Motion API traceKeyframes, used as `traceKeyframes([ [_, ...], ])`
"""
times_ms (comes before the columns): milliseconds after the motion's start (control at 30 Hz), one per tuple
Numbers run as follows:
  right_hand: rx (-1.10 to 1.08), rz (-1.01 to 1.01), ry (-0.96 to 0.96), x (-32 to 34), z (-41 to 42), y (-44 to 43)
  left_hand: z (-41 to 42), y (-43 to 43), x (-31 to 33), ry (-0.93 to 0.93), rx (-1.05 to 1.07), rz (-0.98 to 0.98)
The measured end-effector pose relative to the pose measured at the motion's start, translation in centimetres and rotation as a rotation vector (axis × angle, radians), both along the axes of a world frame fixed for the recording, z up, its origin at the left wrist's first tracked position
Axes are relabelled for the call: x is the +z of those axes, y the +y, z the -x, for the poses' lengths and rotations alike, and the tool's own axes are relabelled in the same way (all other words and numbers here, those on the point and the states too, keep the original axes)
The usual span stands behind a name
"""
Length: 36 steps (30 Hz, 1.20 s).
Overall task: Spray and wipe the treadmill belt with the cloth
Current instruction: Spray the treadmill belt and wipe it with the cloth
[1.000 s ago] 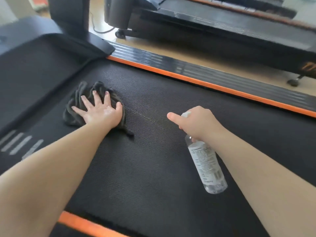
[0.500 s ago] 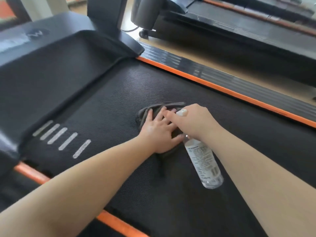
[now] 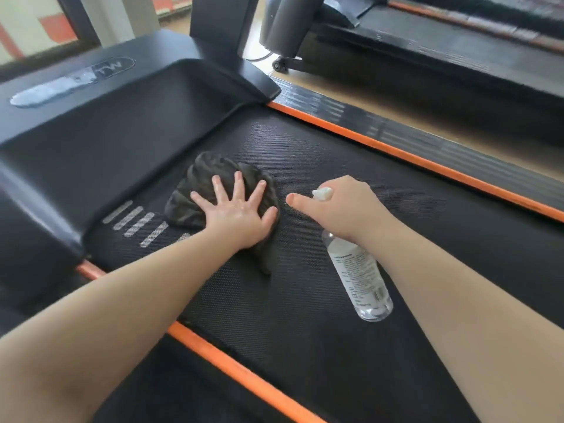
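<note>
The black textured treadmill belt (image 3: 351, 154) runs between two orange side strips. A crumpled dark grey cloth (image 3: 210, 175) lies on the belt near its front end. My left hand (image 3: 238, 209) presses flat on the cloth with fingers spread. My right hand (image 3: 341, 206) grips the neck of a clear spray bottle (image 3: 360, 276) with a white nozzle, held just above the belt to the right of the cloth, index finger stretched toward the cloth.
The black motor cover (image 3: 100, 117) rises just beyond the cloth, with an upright post (image 3: 219, 29) behind it. Grey stripes (image 3: 137, 221) mark the belt at left. A second treadmill (image 3: 442, 56) stands across a strip of wooden floor (image 3: 457, 129) to the right.
My left hand slid the cloth to the right beside the bottle, then back left toward the motor cover. The right hand and bottle stayed nearly in place.
</note>
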State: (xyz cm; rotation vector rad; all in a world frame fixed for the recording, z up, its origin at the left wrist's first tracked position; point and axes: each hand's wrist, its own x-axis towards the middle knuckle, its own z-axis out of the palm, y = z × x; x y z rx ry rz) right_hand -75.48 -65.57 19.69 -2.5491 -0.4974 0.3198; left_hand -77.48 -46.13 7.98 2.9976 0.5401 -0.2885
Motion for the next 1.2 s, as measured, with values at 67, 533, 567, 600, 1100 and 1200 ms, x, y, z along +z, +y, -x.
traceKeyframes([
  [67,-0.008,-0.035,-0.015,0.3,0.5,-0.4,1.7,-4.5,-0.1,0.005,-0.178,0.014],
  [533,0.032,-0.019,0.06,-0.2,3.5,-5.1,5.9,-1.2,0.2,-0.027,0.007,0.013],
  [567,0.053,-0.004,0.058,-0.1,3.5,-4.8,6.3,0.7,0.4,-0.022,0.092,0.01],
  [600,0.088,0.035,0.043,0.0,3.6,-4.3,6.7,2.5,0.5,-0.018,0.166,0.007],
  [1100,0.322,0.013,0.087,0.1,7.1,1.4,11.0,-2.1,0.7,0.032,-0.154,-0.001],
  [1200,0.342,0.032,0.082,0.3,8.0,1.9,11.9,-4.0,0.7,0.057,-0.421,-0.008],
])
